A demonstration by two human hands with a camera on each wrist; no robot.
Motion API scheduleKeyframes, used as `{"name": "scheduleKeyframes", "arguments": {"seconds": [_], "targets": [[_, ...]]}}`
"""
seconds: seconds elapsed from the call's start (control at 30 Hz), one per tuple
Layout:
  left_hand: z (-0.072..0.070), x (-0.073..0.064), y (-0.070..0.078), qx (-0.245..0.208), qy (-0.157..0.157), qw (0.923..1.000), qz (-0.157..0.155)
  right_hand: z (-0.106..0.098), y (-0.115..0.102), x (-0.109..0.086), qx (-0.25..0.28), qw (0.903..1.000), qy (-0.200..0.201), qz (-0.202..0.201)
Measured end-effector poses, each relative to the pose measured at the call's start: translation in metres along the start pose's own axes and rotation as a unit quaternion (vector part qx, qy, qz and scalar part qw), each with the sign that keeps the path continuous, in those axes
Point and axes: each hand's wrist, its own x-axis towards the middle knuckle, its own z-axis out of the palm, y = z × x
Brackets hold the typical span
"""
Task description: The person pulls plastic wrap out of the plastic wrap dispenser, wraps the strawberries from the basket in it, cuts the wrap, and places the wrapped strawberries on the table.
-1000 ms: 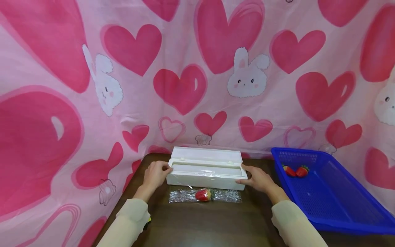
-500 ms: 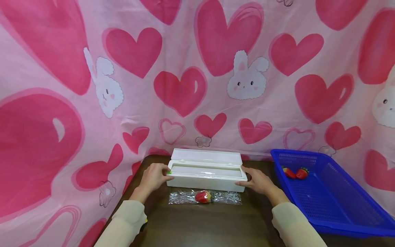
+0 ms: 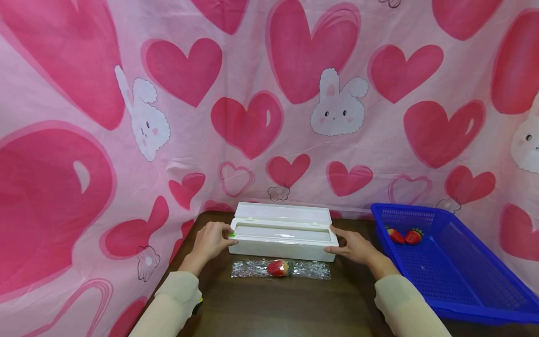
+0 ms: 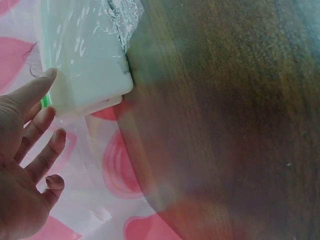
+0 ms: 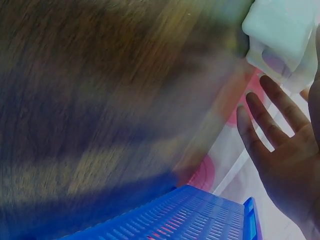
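Note:
A white cling film dispenser with its lid raised stands toward the back of the table; a film roll shows inside. My left hand holds its left end, thumb on the front and index finger by a small green slider. The other left fingers hang free in the left wrist view. With thumb in front and fingers around the side, my right hand grips the right end. Before the dispenser lies a strawberry on a strip of clear film.
To the right stands a blue plastic basket with two strawberries at its far left. A small yellow and black thing sits partly hidden by my left sleeve. A pink heart-print cloth hangs behind the brown table.
My left hand has shifted from the dispenser's top left corner, its thumb now lower on the front, and the green slider has come into view. The right hand keeps its hold.

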Motion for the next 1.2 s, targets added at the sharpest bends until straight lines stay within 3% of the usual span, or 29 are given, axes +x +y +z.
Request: {"name": "scheduleKeyframes", "arguments": {"seconds": [0.2, 0.3, 0.37, 0.43, 0.5, 0.57, 0.63, 0.7, 0.8, 0.9, 1.07, 1.2], "targets": [[-0.004, -0.001, -0.001, -0.008, -0.008, 0.9997, 0.022, -0.005, -0.004, 0.000, 0.041, 0.9988, -0.007, -0.027], [-0.010, -0.008, 0.002, -0.016, 0.018, 0.9990, 0.038, -0.011, -0.016, -0.006, -0.012, 0.9999, 0.002, -0.001], [-0.014, -0.016, 0.008, -0.031, 0.040, 0.9966, 0.065, -0.015, -0.027, -0.014, -0.071, 0.9967, 0.040, 0.006], [-0.015, -0.027, 0.015, -0.047, 0.041, 0.9917, 0.113, -0.016, -0.040, -0.024, -0.120, 0.9880, 0.097, -0.009], [-0.011, -0.040, 0.022, -0.042, 0.012, 0.9844, 0.170, -0.012, -0.053, -0.035, -0.143, 0.9776, 0.142, -0.061], [-0.003, -0.051, 0.027, -0.015, -0.035, 0.9751, 0.218, -0.002, -0.061, -0.045, -0.164, 0.9652, 0.149, -0.139], [0.008, -0.058, 0.031, 0.036, -0.075, 0.9651, 0.248, 0.011, -0.066, -0.051, -0.186, 0.9537, 0.117, -0.206], [0.020, -0.061, 0.032, 0.089, -0.095, 0.9555, 0.264, 0.025, -0.067, -0.052, -0.214, 0.9426, 0.073, -0.246], [0.032, -0.062, 0.032, 0.150, -0.096, 0.9444, 0.277, 0.042, -0.067, -0.044, -0.250, 0.9317, 0.040, -0.261], [0.039, -0.060, 0.033, 0.169, -0.082, 0.9394, 0.287, 0.052, -0.062, -0.035, -0.264, 0.9267, 0.043, -0.264], [0.042, -0.057, 0.034, 0.164, -0.078, 0.9419, 0.282, 0.057, -0.052, -0.027, -0.263, 0.9207, 0.074, -0.279], [0.039, -0.056, 0.029, 0.145, -0.092, 0.9506, 0.259, 0.055, -0.050, -0.027, -0.250, 0.9260, 0.079, -0.272]]}}
